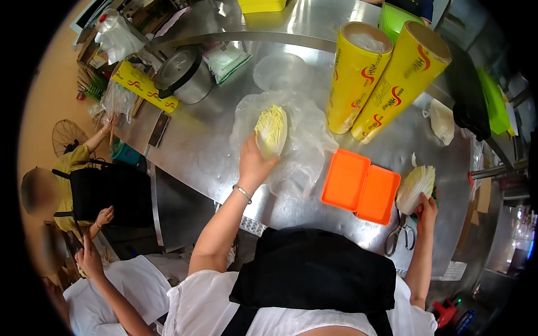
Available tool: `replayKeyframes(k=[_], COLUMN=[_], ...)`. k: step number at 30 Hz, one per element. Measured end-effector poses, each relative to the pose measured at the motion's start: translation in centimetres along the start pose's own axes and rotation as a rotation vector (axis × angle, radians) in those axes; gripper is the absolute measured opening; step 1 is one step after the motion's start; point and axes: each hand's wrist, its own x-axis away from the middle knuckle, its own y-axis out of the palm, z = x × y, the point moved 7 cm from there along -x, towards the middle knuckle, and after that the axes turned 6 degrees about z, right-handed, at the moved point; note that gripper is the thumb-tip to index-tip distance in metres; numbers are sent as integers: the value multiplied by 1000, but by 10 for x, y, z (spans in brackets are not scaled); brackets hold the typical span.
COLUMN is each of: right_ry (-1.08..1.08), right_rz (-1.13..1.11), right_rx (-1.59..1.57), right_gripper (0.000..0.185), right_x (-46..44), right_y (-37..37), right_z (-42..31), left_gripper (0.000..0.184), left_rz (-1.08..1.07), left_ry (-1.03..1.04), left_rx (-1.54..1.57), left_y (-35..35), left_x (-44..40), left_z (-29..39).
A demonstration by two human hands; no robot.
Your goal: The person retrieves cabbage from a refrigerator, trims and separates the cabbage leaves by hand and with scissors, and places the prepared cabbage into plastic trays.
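My left hand [255, 162] is closed round the base of a yellow-green cabbage piece [271, 127], over a spread clear plastic bag [301, 168]. On the right, my right hand [426, 211] grips another cabbage piece [416, 187] by its lower edge. An open orange box [346, 179] lies between the two hands, nearer the right one. Dark-handled scissors [399, 235] rest on the metal table just left of my right hand, their blades partly hidden by the cabbage.
Two tall yellow film rolls [358, 78] stand behind the orange box. A round clear lid [279, 71], a metal pot [188, 75] and another yellow roll [144, 86] are at the back left. Two people stand at the left. A white bag [441, 122] lies at the right.
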Motion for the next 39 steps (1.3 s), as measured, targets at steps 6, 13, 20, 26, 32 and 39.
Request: replayKeyframes(k=[6,13,20,26,32,39], right_ry=[-1088,-217,-739,-581,-637,-635], right_rz=[418,-766,-702,-954,-802,-927], right_rx=[1137,236,261,257,226,284], right_gripper=[40,23,61,48,31,19], right_x=[50,177,183,167,147,146], right_y=[18,235,388,424,435,451], right_z=[-64,-76,-111,-100,-87,-111], left_gripper=[101,104,98,101,107,58], left_rz=[-120,-165,-132,-146,-443,-739], left_ry=[-327,-409,-140,-90,-478,-860], left_rx=[68,559,474,454,1158,1391], left_y=[26,24,-21,-21,15,46], left_x=[-7,-4,2,5,14,26], left_z=[-29,-58,-37,-56,-70,-83])
